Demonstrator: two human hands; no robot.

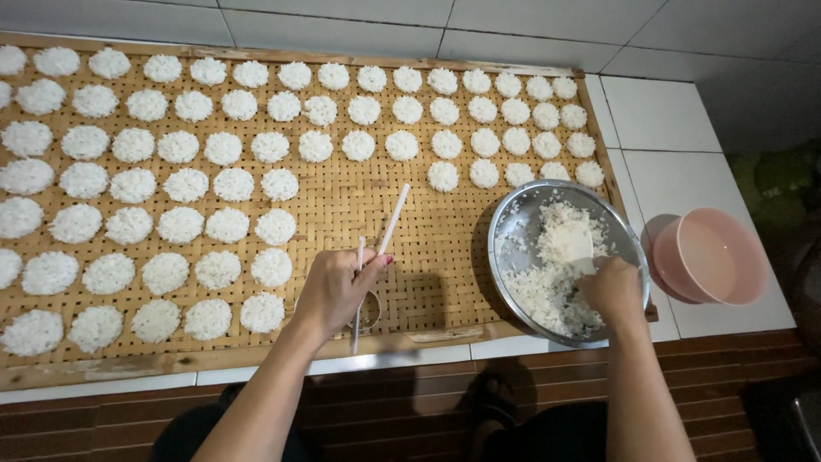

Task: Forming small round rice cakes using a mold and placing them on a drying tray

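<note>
Cooked white rice [547, 295] lies heaped in a round metal bowl [513, 224] that sits on the right end of a woven bamboo tray [428, 248], its near rim reaching past the tray's front edge. The right hand [611, 289] is down inside the bowl, closed around a pale flat scoop [571, 244] that rests on the rice. The left hand [335, 289] hovers over the tray's near edge, clamped on a pair of white chopsticks [386, 235] that point away toward the middle of the tray; a small round metal ring [369, 312] lies on the weave just beneath it, partly hidden by the hand.

Round flat rice cakes [218, 269] cover the tray in rows: the left half is filled from far edge to near edge, and three rows run along the far side to the right corner. The weave between the left-hand block of cakes and the bowl is bare, bounded in front by the tray's wooden frame. The tray sits on a white tiled counter [667, 115], whose front edge drops to brown tiles. A pink plastic bowl [714, 257] stands on the counter just to the right of the metal bowl, close to but apart from it.
</note>
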